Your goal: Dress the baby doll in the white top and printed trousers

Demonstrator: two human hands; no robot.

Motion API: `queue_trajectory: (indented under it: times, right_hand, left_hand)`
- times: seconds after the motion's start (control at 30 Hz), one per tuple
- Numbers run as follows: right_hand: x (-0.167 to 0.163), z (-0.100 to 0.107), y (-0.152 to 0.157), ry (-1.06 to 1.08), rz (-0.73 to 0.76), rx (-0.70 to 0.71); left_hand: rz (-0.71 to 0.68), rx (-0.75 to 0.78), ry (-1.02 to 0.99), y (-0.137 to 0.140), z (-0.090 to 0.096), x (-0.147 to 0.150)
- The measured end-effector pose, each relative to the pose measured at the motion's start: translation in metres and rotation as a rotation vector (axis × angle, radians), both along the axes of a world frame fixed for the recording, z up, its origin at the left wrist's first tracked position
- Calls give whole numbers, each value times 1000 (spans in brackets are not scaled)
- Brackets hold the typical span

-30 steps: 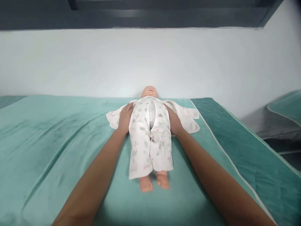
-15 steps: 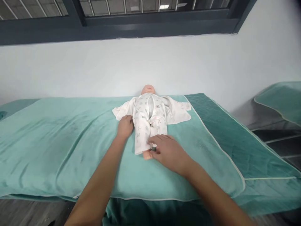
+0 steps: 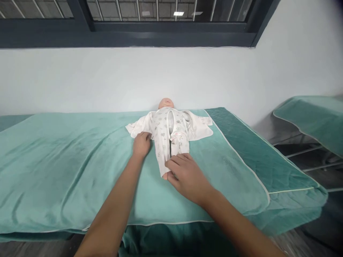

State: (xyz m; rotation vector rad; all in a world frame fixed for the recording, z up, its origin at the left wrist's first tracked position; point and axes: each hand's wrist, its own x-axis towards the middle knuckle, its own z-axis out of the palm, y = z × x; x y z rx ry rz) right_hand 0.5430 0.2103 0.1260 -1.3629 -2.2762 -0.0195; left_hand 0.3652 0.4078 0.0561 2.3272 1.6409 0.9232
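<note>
Doll (image 3: 166, 103): on its back on the bed, the top of its head close to the wall, legs pointing to the person; a bit of foot shows below one trouser leg.
Trousers (image 3: 162, 139): white, covering the doll from just below the head down, with a long slit open at the middle.
Print: small scattered pictures on the trousers, too small to make out.
Jacket (image 3: 199, 130): white, spread out to both sides of the doll.
Right hand (image 3: 187, 176): fingers bent at the hem of one trouser leg; whether they pinch the cloth, I cannot tell.
In the way: the right hand, hiding the lower end of the other leg.
Left hand (image 3: 142, 144): beside the trousers, fingertips at the jacket's lower edge, fingers curled; I cannot tell if they grip it.
Blanket (image 3: 88, 185): pale green, creased on the left, under doll and clothes.
Mattress (image 3: 249, 153): darker green, bare at the right.
Wall (image 3: 107, 78): white, behind the bed.
Window frame (image 3: 166, 37): dark, above, with upright bars (image 3: 138, 10).
Second blanket (image 3: 316, 119): green, far right, above metal rails (image 3: 304, 152).
Floor (image 3: 291, 242): grey, at the lower right.
</note>
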Motion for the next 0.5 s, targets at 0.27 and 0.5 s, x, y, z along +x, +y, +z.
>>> queue_trajectory:
  times: [0.27,0.5]
  right_hand:
    - [21,-7,-19,253,-5,-11]
    - [46,-60,-14,329,-370,-114]
  left_hand:
    - [7,-20,-65,2,-2,-2]
    - [15,-25,-77,3,-3,-1]
